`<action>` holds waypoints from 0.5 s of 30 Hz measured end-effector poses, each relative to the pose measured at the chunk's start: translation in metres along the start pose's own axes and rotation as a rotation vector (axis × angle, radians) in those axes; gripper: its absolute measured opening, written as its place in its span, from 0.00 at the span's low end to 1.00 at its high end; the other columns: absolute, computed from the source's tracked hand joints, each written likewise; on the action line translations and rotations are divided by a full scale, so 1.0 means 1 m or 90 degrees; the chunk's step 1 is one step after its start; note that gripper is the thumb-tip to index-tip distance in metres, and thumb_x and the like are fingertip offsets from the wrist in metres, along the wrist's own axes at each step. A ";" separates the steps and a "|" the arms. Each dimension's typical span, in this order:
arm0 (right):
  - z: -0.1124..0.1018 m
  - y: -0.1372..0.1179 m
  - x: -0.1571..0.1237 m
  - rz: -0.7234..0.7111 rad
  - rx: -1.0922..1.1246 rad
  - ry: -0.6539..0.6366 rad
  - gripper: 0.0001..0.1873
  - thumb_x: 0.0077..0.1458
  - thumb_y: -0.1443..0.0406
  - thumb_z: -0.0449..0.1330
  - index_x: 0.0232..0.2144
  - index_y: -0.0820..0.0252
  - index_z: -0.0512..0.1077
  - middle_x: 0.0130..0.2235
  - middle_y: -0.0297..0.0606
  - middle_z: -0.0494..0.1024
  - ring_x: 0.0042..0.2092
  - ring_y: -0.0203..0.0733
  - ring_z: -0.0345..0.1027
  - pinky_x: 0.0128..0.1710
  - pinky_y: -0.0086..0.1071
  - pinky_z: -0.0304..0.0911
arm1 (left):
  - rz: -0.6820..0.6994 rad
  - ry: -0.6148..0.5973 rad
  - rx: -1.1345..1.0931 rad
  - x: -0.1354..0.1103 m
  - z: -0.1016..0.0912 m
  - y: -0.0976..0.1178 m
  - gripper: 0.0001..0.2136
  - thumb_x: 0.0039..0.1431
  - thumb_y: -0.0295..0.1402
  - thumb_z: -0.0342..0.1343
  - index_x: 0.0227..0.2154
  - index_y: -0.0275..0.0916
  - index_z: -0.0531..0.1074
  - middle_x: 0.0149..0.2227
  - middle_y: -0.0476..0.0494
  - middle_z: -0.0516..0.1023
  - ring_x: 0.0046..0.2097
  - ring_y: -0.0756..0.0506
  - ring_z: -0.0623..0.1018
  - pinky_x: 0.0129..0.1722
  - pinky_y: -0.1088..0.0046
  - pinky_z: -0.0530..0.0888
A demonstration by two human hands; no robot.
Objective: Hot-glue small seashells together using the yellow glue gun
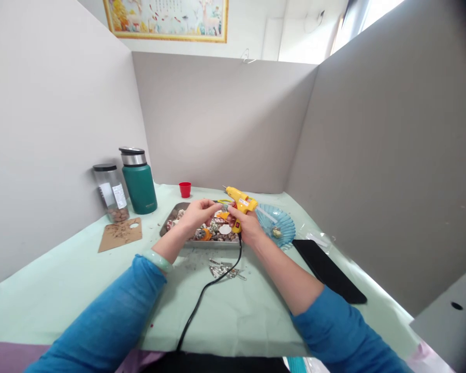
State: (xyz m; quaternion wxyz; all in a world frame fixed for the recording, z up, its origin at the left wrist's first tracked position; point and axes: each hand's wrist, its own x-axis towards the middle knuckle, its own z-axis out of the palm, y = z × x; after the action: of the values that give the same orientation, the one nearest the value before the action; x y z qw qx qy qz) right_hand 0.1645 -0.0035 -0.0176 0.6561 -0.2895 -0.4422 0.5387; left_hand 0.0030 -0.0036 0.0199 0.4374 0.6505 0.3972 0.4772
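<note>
My right hand is wrapped round the handle of a yellow hot glue gun, whose nozzle points up and to the left. A clear glue stick juts from the gun's back end. Close by, my left hand has its thumb and fingertips pinched near my right fingers; whatever small thing they hold is too hard to make out. Under both hands lies a metal tray filled with brown nuts or stones and several decorated pieces. Small metal clips or pins lie heaped in front of the tray.
The gun's black cord runs to the front edge. Right of the tray are a blue glass plate and a black flat pad. At left stand a green bottle, a clear jar, brown card and red cup. Grey partitions enclose the table.
</note>
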 end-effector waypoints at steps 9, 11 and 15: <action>0.001 0.002 -0.001 -0.022 -0.028 0.006 0.21 0.35 0.61 0.73 0.33 0.59 0.72 0.24 0.28 0.73 0.24 0.32 0.66 0.20 0.25 0.58 | -0.043 -0.009 0.028 -0.003 0.007 0.000 0.07 0.52 0.33 0.62 0.28 0.36 0.70 0.16 0.55 0.67 0.17 0.55 0.65 0.19 0.79 0.63; 0.002 0.002 -0.001 -0.028 -0.040 -0.001 0.21 0.36 0.61 0.73 0.33 0.59 0.72 0.24 0.28 0.73 0.24 0.32 0.67 0.20 0.25 0.58 | -0.034 -0.005 0.033 -0.002 0.007 0.000 0.06 0.51 0.31 0.61 0.27 0.37 0.69 0.17 0.55 0.67 0.18 0.55 0.66 0.20 0.78 0.64; 0.001 0.002 -0.001 -0.040 -0.050 0.005 0.19 0.38 0.59 0.72 0.33 0.59 0.72 0.26 0.30 0.74 0.25 0.33 0.67 0.20 0.25 0.58 | 0.008 0.033 0.106 0.001 0.003 -0.001 0.04 0.51 0.30 0.60 0.27 0.38 0.70 0.20 0.53 0.70 0.18 0.54 0.68 0.20 0.77 0.65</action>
State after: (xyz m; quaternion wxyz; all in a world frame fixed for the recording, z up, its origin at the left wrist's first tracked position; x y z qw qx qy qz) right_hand 0.1624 -0.0041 -0.0188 0.6626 -0.3028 -0.4695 0.4988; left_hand 0.0060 -0.0030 0.0187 0.3682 0.6744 0.4427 0.4622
